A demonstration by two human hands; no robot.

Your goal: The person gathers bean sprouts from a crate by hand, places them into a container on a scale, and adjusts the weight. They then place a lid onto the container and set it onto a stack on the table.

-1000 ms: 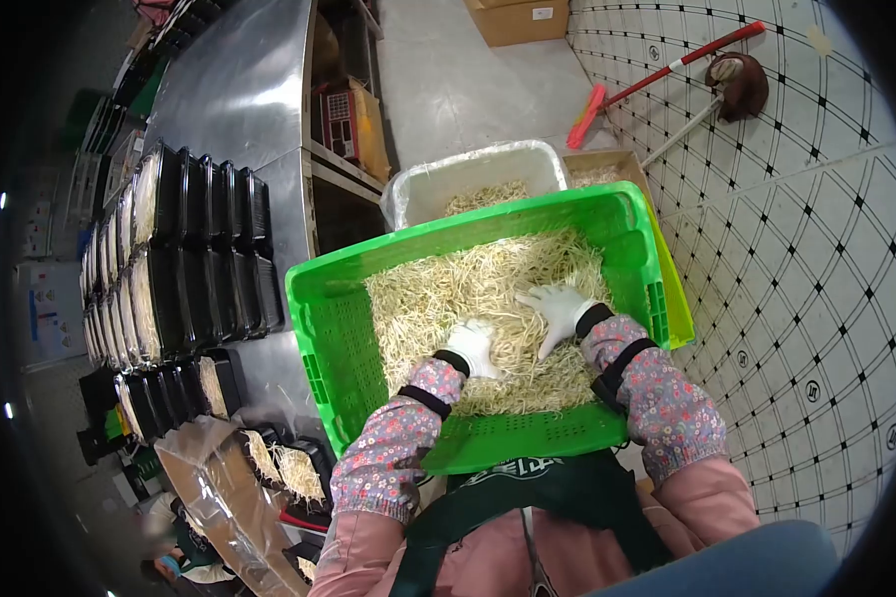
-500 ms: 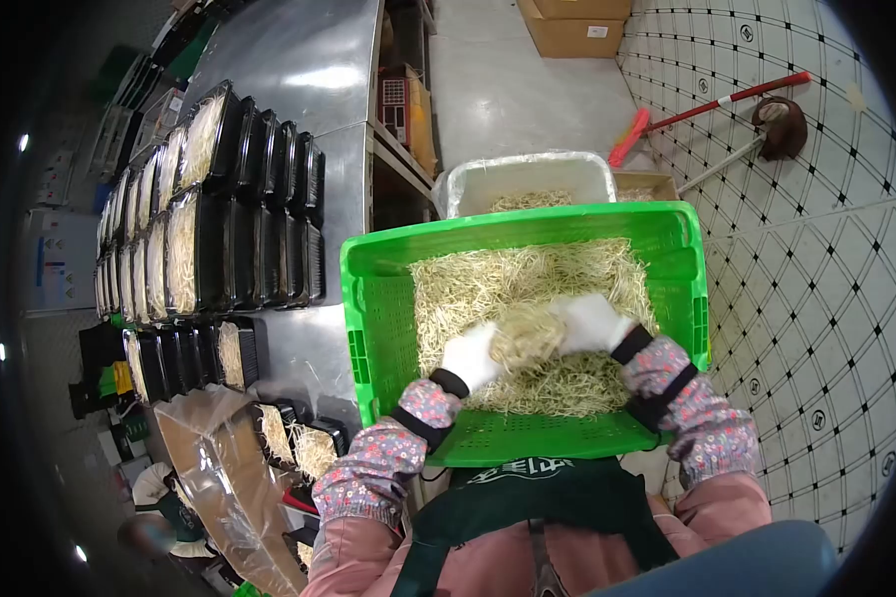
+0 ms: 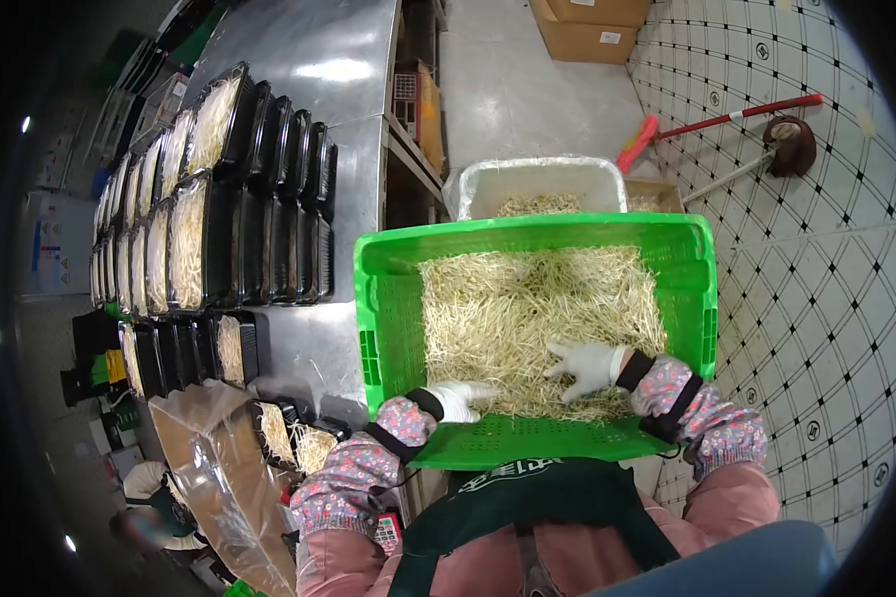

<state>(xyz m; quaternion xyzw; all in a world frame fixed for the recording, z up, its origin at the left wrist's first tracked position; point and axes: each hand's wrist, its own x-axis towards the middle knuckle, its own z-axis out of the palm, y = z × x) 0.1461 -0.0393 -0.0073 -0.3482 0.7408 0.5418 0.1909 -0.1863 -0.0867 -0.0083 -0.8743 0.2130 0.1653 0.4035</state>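
A green plastic crate (image 3: 536, 231) in front of me holds a thick layer of pale bean sprouts (image 3: 528, 308). My right hand (image 3: 589, 370), in a white glove, rests on the sprouts with its fingers spread and nothing held. Near the crate's front left corner is my left hand (image 3: 456, 400), also gloved in white. Its fingers stretch out flat over the sprouts, and their tips are partly hidden among the strands.
Beyond the crate stands a lined white tub (image 3: 541, 179) with more sprouts. Black trays of sprouts (image 3: 204, 239) are stacked on the steel table (image 3: 309, 119) to the left. A red-handled broom (image 3: 737, 116) lies on the tiled floor. Another person (image 3: 159, 507) is at lower left.
The clump of sprouts between my hands has been let go. Both hands have moved lower, toward the crate's near side, the left one also leftward, and their fingers have opened.
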